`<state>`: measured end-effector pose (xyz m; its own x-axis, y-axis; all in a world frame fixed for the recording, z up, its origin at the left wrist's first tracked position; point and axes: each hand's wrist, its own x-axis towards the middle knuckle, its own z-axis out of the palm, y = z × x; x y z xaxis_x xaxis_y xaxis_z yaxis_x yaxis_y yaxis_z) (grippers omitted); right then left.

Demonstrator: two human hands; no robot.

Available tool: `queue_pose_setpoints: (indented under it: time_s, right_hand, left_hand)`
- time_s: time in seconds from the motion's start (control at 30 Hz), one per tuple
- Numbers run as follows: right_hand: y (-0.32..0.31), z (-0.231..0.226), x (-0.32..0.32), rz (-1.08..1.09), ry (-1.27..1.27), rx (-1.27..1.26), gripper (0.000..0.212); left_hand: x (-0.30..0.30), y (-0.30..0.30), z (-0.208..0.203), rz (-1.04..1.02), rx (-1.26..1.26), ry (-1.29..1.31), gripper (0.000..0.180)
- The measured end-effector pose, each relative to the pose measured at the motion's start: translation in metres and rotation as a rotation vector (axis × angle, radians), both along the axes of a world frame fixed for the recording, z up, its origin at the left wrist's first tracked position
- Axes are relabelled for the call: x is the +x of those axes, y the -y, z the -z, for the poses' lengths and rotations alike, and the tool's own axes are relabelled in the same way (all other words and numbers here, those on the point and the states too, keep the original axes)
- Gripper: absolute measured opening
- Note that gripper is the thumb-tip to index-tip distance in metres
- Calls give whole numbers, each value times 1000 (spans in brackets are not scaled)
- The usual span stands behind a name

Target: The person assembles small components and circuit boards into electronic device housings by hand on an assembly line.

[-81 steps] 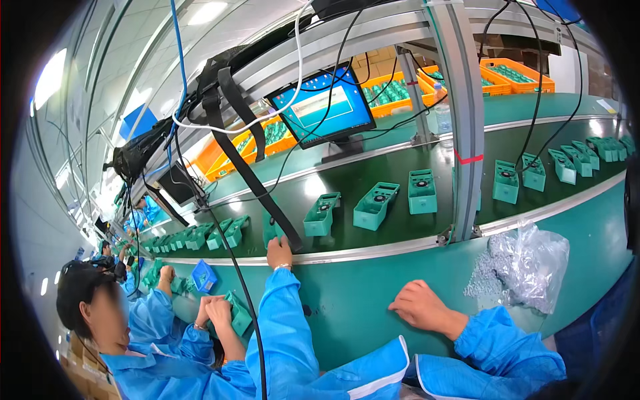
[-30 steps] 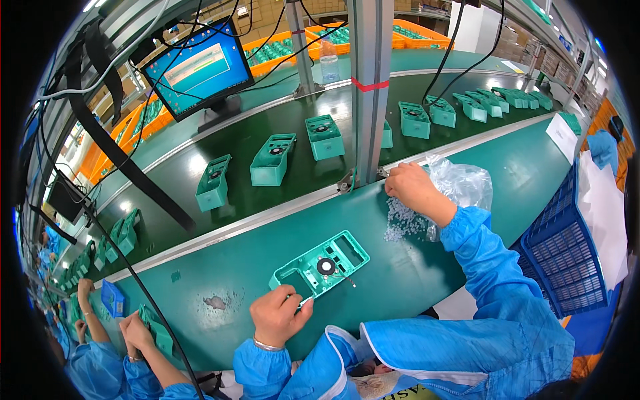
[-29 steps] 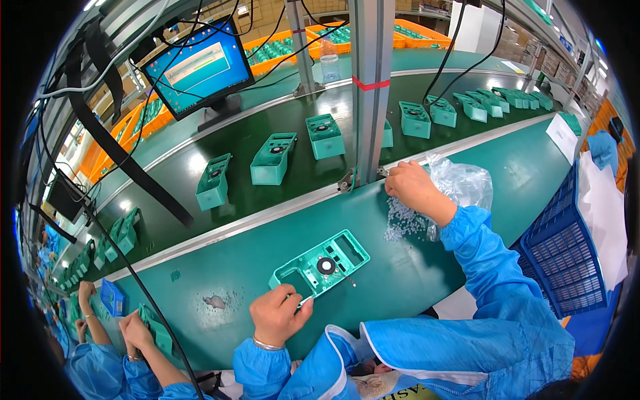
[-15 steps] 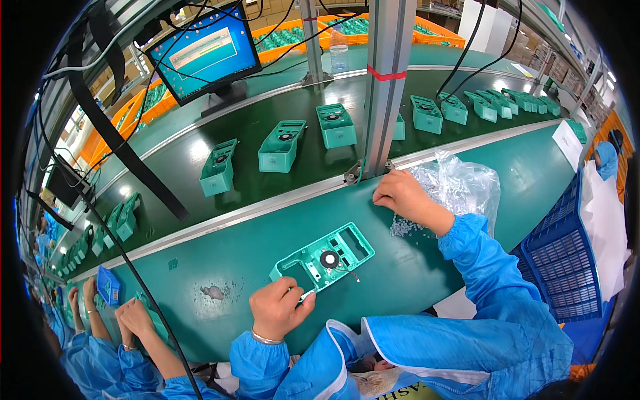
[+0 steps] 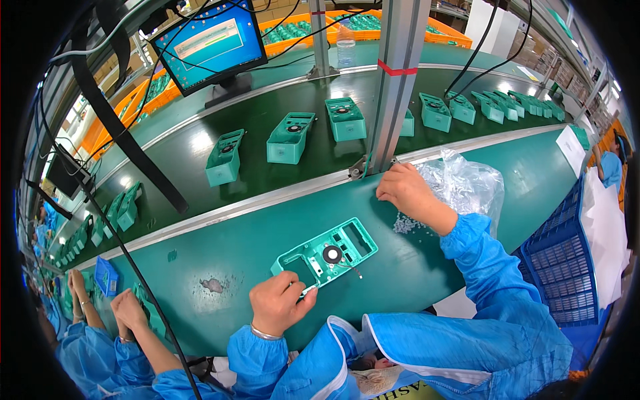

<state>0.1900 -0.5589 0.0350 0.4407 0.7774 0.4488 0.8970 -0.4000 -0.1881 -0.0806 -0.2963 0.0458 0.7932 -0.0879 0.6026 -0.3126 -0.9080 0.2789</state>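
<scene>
2 hands [image 5: 279, 303] [image 5: 405, 193], teal panel [image 5: 327, 255], clear bag [image 5: 460, 190] of small parts

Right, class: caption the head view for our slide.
Left hand steadies a green plastic panel while right hand reaches into a clear bag.

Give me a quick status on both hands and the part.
Left hand gripping the green panel at its near corner. Right hand at the clear plastic bag of small bits. Panel flat on the table, nothing blocking.
</scene>
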Motion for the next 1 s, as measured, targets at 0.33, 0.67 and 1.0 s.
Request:
queue_pose_setpoints:
  time_s: [0.33,0.67,1.0]
  right_hand:
    - [-3,6,-1,-43,119,8,4]
    - [-13,-11,-19,-65,-9,65,8]
    - [-65,-14,-70,-228,-74,183,14]
  left_hand:
    - [1,0,1,-6,-2,20,21]
    - [-1,-1,-4,6,26,1,23]
    - [-1,-2,-6,24,41,3,25]
